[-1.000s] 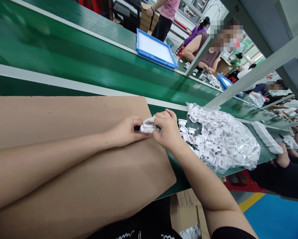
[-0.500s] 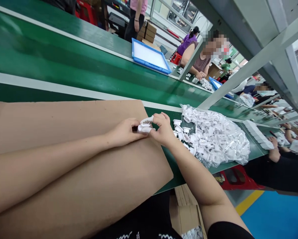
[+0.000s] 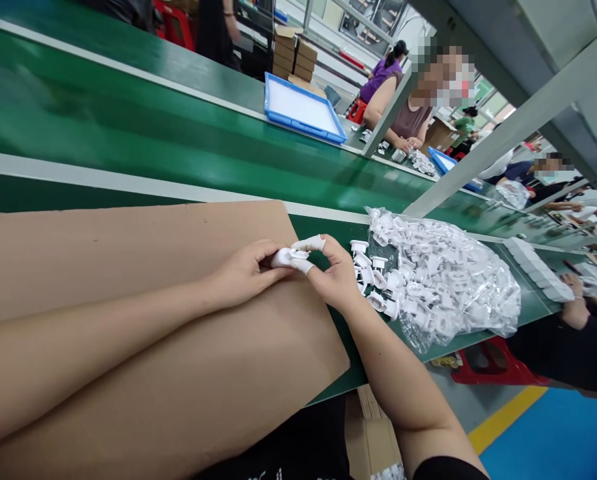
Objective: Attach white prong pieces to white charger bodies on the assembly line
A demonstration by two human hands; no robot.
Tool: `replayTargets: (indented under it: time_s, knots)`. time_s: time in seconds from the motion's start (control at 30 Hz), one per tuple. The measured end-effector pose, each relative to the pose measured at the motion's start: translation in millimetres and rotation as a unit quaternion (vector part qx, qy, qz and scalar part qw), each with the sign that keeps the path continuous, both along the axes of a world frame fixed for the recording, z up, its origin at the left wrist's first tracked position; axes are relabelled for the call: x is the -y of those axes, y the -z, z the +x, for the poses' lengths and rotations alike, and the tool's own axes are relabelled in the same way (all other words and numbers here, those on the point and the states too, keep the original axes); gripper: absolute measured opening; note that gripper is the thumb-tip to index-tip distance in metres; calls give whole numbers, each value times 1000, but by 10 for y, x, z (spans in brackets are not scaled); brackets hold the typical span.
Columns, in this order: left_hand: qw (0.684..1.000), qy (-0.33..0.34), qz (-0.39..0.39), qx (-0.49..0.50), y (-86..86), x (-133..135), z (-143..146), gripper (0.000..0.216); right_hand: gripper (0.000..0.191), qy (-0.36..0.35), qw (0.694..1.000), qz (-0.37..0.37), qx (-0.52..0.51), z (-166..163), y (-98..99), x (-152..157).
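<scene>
The left hand (image 3: 243, 275) and right hand (image 3: 336, 280) have closed their grips from either side on a white plastic part (image 3: 291, 258). Its long axis runs between them, neither hand clearly nearer. It sits over the corner of a kraft paper sheet (image 3: 128, 230) on a green conveyor belt (image 3: 128, 113), just beside loose white parts (image 3: 371, 273) and a clear plastic bag (image 3: 443, 280).

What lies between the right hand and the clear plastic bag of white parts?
Loose white plastic parts lie on the green belt between the right hand and the bag, as the head view shows.
</scene>
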State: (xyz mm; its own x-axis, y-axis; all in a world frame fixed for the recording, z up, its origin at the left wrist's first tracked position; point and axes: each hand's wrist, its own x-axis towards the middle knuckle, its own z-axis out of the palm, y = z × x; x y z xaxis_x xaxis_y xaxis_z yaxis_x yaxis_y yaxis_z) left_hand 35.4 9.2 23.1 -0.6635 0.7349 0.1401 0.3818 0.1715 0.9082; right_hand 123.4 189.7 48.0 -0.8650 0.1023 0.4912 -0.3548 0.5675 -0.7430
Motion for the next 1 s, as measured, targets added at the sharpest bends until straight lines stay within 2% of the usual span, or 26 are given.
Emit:
replayTargets:
  time_s: [0.1,0.2,0.3,0.57,0.7,0.8,1.0]
  knots:
    - [999,5,46,-10,0,17,29,36,12,11,1000,-24,-18,30,-62,-5]
    - [993,18,74,-90,12,38,35,30,15,7,1000,-17,-7,78,-125,-20]
    - [985,42,69,-154,19,64,51,25,17,2,1000,-5,8,132,-163,-16]
    - [984,38,-18,-174,-74,99,162,26,15,15,999,-33,-21,176,-125,52]
    - [981,58,-68,-175,-157,92,135,30,10,22,995,-85,43,169,-118,41]
    - [976,73,-102,-176,-203,105,99,32,16,7,987,-127,93,150,-83,27]
    - [971,73,-136,-181,-217,151,96,38,19,14,985,-142,98,133,-27,50]
